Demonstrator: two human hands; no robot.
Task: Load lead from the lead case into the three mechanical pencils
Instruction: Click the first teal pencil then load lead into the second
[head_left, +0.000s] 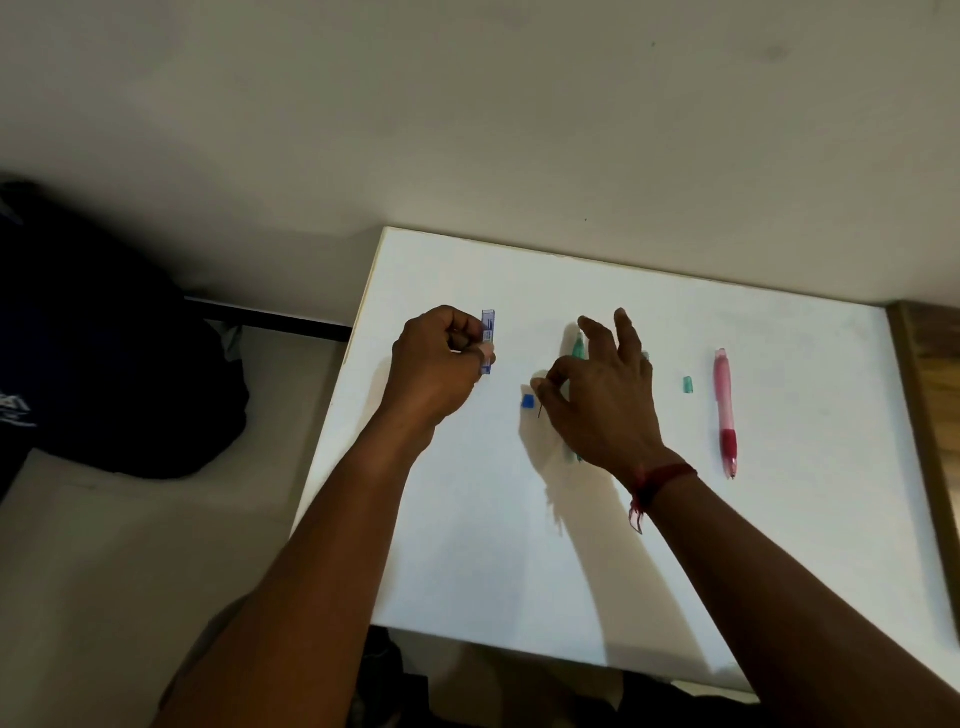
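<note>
- Head view: the lead case, long axis running away from the person, is over the left part of the tabletop, gripped by the left hand with curled fingers.
- The right hand pinches a thin lead, which hangs downward, between thumb and forefinger; its other fingers splay over a green pencil.
- The pink pencil lies further right, its tip toward the person.

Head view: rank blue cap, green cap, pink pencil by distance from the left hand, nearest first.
1. Blue cap: just right of the left hand, beside the right hand.
2. Green cap: farther right, beyond the right hand.
3. Pink pencil: rightmost, just past the green cap.
</note>
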